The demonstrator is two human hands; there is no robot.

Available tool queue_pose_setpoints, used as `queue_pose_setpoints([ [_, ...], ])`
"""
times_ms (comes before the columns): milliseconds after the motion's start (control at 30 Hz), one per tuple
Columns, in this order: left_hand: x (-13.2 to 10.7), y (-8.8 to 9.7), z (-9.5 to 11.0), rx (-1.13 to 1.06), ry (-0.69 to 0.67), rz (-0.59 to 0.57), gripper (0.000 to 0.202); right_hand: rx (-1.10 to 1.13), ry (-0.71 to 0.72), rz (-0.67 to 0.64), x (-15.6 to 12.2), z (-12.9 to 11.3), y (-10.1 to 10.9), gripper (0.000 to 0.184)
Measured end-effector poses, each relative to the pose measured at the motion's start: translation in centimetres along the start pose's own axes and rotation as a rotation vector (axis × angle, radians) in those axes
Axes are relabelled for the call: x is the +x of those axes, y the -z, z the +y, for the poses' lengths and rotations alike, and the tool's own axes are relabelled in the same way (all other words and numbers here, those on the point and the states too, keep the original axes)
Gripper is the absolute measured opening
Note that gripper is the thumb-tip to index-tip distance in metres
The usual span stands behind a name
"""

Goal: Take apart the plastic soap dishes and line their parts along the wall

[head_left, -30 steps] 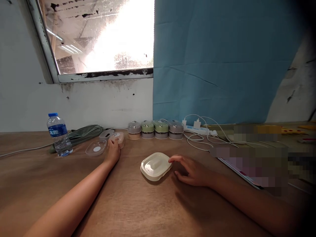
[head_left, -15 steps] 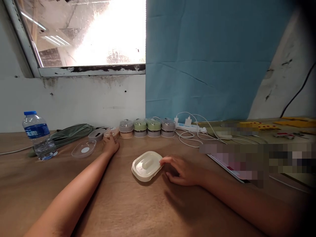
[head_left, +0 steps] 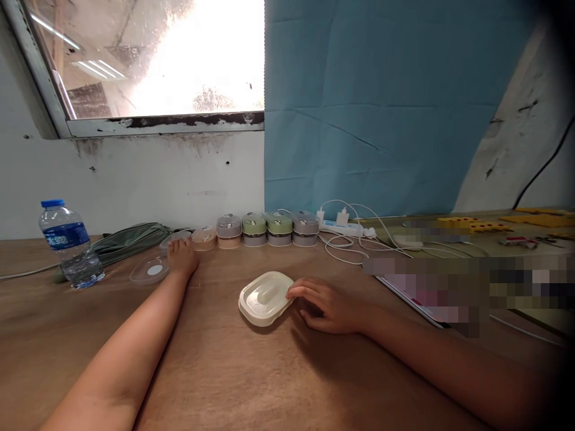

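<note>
My right hand rests on the wooden table, its loosely bent fingers apart and their tips touching the right edge of a cream lidded container. My left hand reaches to the far left. Its fingers lie forward on a small grey container, holding nothing that I can see. A clear lid lies just left of that hand. A pink container stands at the left end of a row of small lidded containers by the wall.
A water bottle and a green pouch sit at the far left. A white power strip with tangled cables lies right of the row. A flat device and yellow parts lie at the right.
My left hand slid the pink container up to the left end of the row, then moved left onto the grey container. The right hand stayed at the cream container. The view shifted right.
</note>
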State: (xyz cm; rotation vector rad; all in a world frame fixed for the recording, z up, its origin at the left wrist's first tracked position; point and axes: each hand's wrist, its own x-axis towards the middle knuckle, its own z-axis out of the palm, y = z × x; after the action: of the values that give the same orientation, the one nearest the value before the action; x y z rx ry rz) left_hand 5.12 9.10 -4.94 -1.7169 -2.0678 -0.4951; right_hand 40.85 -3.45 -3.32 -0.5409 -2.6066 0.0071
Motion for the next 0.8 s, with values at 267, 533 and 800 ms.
queue_pose_setpoints([
  [267,0.6,-0.5,-2.2,0.09,0.06,-0.042,0.043,0.024,0.01,-0.034,0.2,0.0,0.2,0.038],
  [533,0.2,0.5,-2.4,0.112,0.02,0.027,0.034,0.01,-0.092,-0.087,0.1,0.2,0.3,0.043],
  [800,-0.3,2.3,-1.4,-0.051,0.314,0.344,0.035,0.013,-0.151,-0.092,0.1,0.2,0.3,0.045],
])
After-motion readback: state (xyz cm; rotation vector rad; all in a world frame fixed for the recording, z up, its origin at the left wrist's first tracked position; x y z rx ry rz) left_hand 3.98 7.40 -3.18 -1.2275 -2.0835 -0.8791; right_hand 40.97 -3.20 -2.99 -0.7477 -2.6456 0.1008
